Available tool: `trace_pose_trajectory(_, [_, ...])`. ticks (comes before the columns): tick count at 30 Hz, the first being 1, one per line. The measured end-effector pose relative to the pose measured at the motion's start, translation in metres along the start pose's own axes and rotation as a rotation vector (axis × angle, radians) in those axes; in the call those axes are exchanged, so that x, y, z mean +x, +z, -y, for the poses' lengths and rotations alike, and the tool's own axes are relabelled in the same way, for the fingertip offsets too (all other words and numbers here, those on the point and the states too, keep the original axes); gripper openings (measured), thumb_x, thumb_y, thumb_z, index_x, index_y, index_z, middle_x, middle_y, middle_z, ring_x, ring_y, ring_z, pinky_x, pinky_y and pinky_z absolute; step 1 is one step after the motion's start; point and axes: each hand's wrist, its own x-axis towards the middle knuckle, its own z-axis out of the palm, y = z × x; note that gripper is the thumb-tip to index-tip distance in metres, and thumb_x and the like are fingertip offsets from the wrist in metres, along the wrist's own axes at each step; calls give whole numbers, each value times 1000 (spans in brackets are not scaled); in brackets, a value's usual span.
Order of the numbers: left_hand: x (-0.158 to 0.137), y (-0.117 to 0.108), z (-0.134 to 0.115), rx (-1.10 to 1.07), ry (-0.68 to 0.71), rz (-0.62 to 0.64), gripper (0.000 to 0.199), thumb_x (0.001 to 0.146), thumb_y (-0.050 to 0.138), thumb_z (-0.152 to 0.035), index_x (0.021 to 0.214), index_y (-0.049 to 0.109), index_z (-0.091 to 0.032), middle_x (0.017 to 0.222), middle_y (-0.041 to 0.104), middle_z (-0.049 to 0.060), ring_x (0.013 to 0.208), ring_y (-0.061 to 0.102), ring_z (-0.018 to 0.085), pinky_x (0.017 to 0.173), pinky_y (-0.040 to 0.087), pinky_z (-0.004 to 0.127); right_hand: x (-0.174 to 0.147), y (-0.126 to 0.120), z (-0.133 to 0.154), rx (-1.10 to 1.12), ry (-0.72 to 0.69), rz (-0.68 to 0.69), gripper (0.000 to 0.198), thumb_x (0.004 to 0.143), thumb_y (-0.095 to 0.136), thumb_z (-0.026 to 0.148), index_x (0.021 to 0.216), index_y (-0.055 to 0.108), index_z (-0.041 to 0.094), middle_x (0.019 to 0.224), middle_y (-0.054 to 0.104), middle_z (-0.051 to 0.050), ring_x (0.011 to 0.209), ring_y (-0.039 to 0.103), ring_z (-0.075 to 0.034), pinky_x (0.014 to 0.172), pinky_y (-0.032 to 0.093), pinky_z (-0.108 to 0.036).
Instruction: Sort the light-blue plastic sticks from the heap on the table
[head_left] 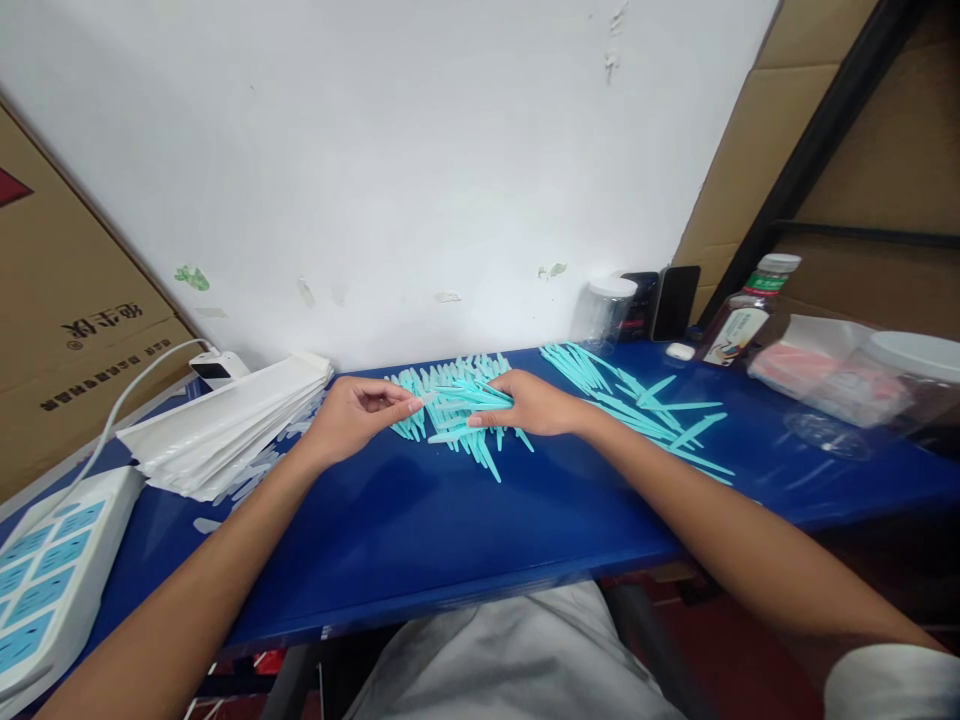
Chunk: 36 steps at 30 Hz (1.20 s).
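My right hand (536,402) is closed round a bundle of slim turquoise plastic sticks (469,395), shaped like eyebrow razors. Thumb and index finger of my left hand (364,412) pinch a small translucent cap (429,397) at the pale tip of one stick in the bundle. Just beneath and behind both hands lies a row of turquoise sticks with pale translucent ends (409,425). More turquoise sticks (637,405) are strewn loosely on the right. Several small translucent caps (244,478) lie on the left, partly hidden under white envelopes.
White envelopes (232,430) are stacked on the blue table (420,540). At left are a power strip (56,575), a small white device (219,368) and a cardboard box (67,310). A clear jar (604,315), phone (675,303), bottle (742,315) and pink pack (829,370) stand right.
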Motion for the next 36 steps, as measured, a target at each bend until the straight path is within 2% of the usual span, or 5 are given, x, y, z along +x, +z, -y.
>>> trace_pose_trajectory(6, [-2, 0, -2, 78, -5, 26, 32, 73, 86, -49, 80, 83, -18, 71, 75, 6, 61, 61, 15, 53, 44, 24, -2, 2, 2, -92, -18, 27, 64, 82, 72, 66, 65, 30, 21, 66, 22, 6, 59, 24, -9, 57, 16, -28])
trace_pose_trajectory(13, [-1, 5, -2, 56, 1, 119, 30, 73, 88, -46, 76, 82, -17, 72, 77, 7, 66, 65, 16, 58, 48, 24, -2, 8, 3, -29, -17, 150, 54, 82, 71, 67, 69, 56, 17, 63, 38, 6, 58, 32, -10, 57, 20, -26])
trace_pose_trajectory(18, [-1, 9, 2, 17, 42, 133, 27, 73, 89, -42, 72, 81, -17, 68, 73, 5, 63, 62, 14, 56, 46, 23, -1, 16, 5, -3, -34, 183, 49, 80, 77, 62, 72, 62, 15, 64, 42, 5, 59, 33, -10, 57, 22, -26])
trace_pose_trajectory(31, [-5, 15, -3, -37, 91, 99, 25, 83, 81, -40, 93, 84, -17, 76, 73, 4, 62, 61, 12, 58, 51, 22, 0, 13, 9, 110, -1, 226, 53, 81, 72, 68, 74, 60, 17, 65, 42, 5, 59, 35, -10, 55, 25, -25])
trace_pose_trajectory(36, [-7, 18, -8, -2, 94, 77, 26, 86, 78, -41, 91, 83, -16, 73, 71, 3, 59, 58, 11, 55, 49, 21, -1, 12, 10, 130, 15, 230, 53, 82, 71, 68, 73, 59, 17, 64, 41, 5, 58, 35, -9, 54, 25, -24])
